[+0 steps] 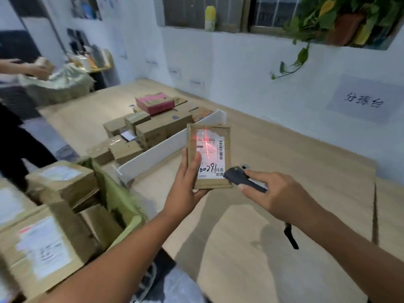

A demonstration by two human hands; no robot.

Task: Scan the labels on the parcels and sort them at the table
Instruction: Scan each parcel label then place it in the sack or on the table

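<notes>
— The parcel (209, 149)?
— One, gripped by the left hand (185, 184) over the desk (295, 162)'s middle.
— Right hand (277, 193)?
— Curled round one barcode scanner (236, 176), beside the parcel's lower corner.

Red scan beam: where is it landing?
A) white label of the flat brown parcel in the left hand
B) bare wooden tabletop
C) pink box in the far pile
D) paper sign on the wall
A: the crossed red lines fall on the upper part of the white label of the flat brown cardboard parcel held by the left hand, with the small black scanner in the right hand aimed at it.
</notes>
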